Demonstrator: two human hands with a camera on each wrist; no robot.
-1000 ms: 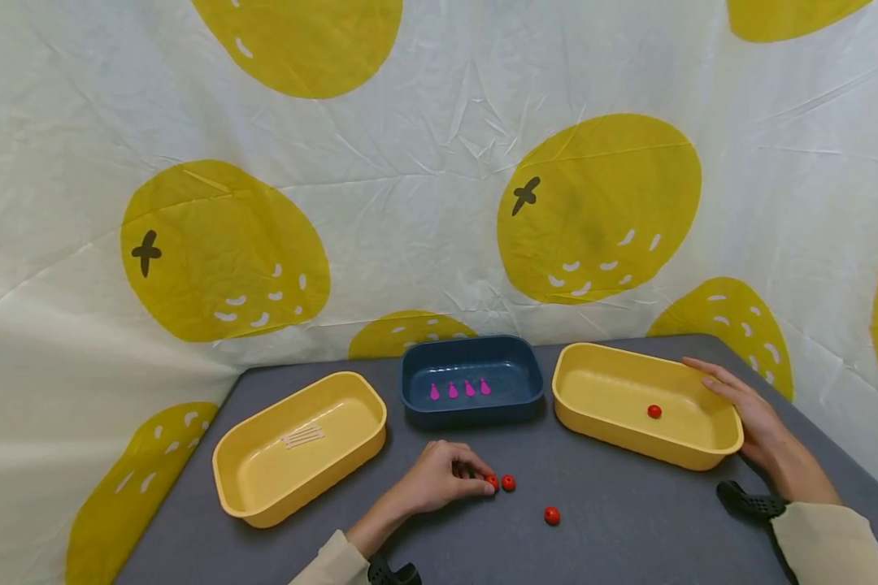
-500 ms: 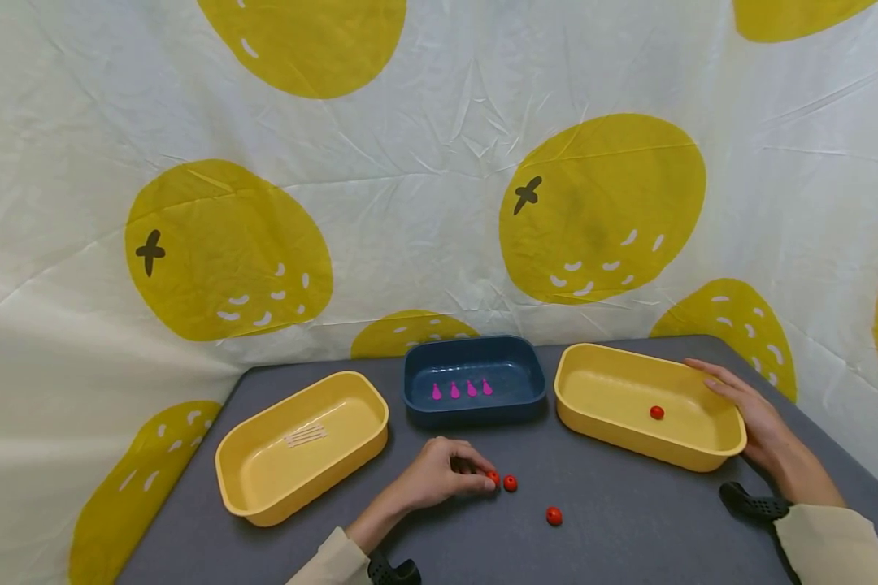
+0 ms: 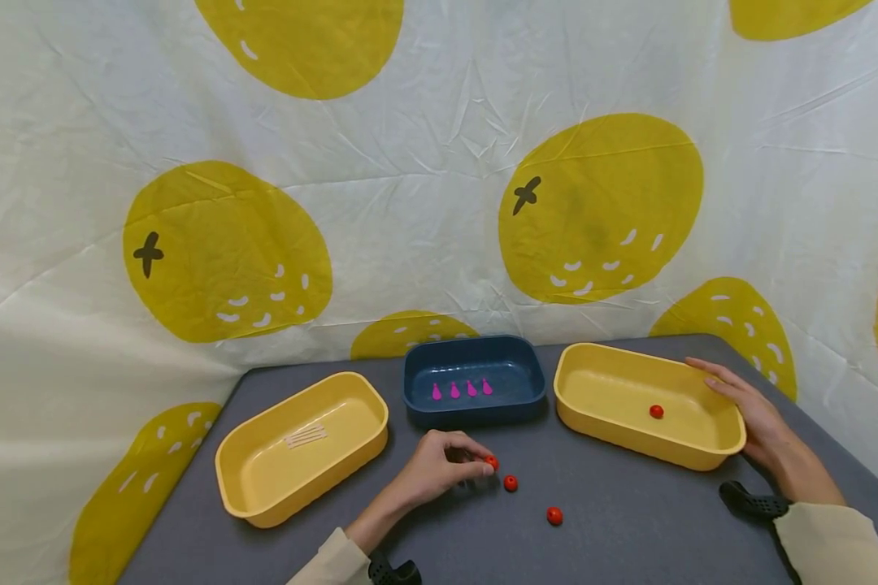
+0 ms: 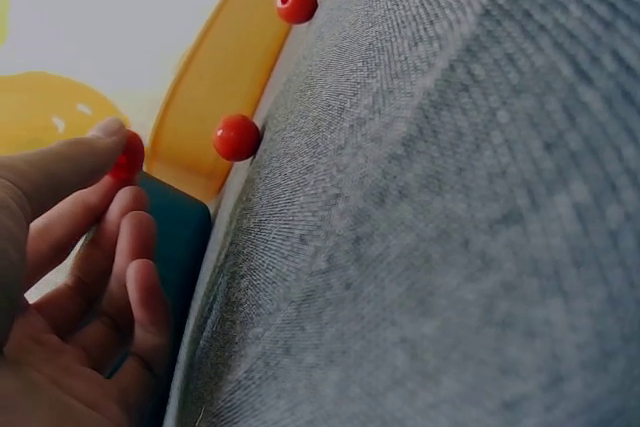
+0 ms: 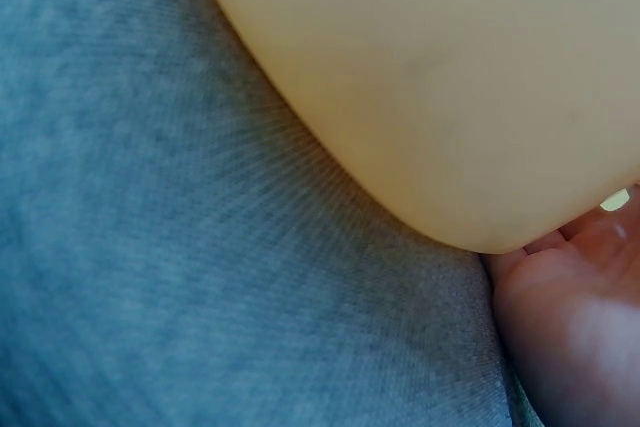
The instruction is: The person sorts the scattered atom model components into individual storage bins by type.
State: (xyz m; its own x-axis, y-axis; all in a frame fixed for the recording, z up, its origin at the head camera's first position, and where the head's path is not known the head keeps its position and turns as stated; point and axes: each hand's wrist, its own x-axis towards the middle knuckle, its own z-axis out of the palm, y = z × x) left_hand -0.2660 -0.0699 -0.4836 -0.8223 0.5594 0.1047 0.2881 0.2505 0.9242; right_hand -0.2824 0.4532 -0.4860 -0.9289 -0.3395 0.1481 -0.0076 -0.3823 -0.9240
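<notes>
My left hand pinches a small red bead between thumb and forefinger, just above the table. In the left wrist view this bead sits at the fingertips, the other fingers loosely bent. Two more red beads lie on the table: one bead close by the fingertips, another bead nearer the front. My right hand rests with extended fingers against the right end of a yellow bin, which has one red bead inside. From the right wrist, the bin's outer wall hides most of the fingers.
A dark blue bin at the back middle contains several pink pear-shaped pieces. On the left stands another yellow bin with several thin pale sticks. Behind the grey table hangs a fruit-patterned cloth.
My left hand has lifted slightly off the table and away from me, with the red bead between its fingertips. The right hand stays at the yellow bin.
</notes>
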